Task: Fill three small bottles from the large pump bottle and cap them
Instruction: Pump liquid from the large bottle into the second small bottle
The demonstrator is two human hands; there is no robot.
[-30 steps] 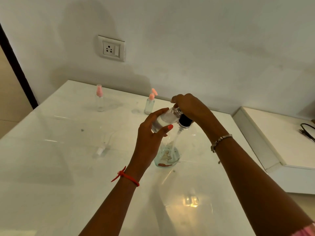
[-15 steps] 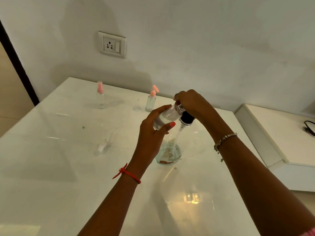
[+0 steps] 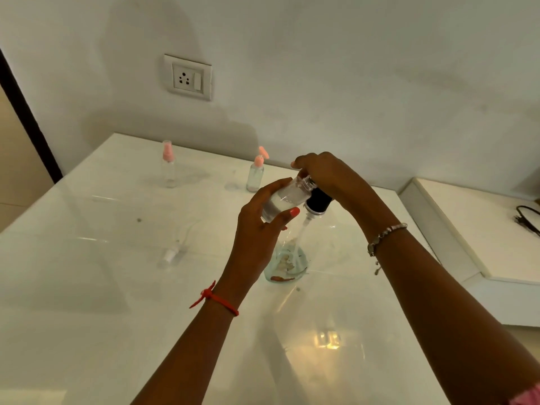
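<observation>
Tilted small bottle (image 3: 285, 200) holds clear liquid; pump bottle (image 3: 289, 263) nearly empty.

Home: white table (image 3: 87, 287), wall socket (image 3: 188, 77)

The left forearm comes in from 6 o'clock, the right one from 4 o'clock. The left hand (image 3: 263, 232) curls round a small bottle (image 3: 285, 200); the right hand (image 3: 333, 176), at its 2 o'clock, closes over the pump head (image 3: 319, 200).
</observation>
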